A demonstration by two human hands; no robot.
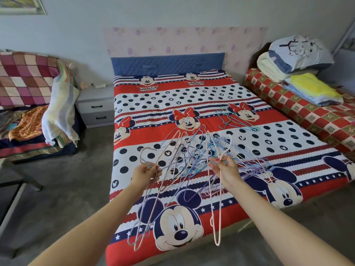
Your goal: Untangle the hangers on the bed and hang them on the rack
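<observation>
At the far left stands a second bed with a patchwork quilt (25, 77), and beside it a grey nightstand (96, 106). Next comes the bed (192, 96) with its cartoon-mouse cover, where the work is going on.

The left hand (146, 172) is curled round the hooks of several hangers, a pale pink and light blue bunch (146, 214) that dangles below it toward the foot of the bed. Between the hands, the main tangle of hangers (194, 154) lies on the cover, blue, lilac and pink wires crossing one another. The right hand (224, 167) pinches a single pink hanger (216, 208) near its top; this one hangs long and loose below the hand, though its upper part appears threaded into the tangle.

Further right, a few hangers (236, 120) lie apart from the heap on the cover. At the far right, folded bedding (295, 60) sits on a red checked bed. No rack is in view.

These thin coated hangers look light and springy; hooks probably snag easily. Holding each at the neck below the hook should steer it out best.
</observation>
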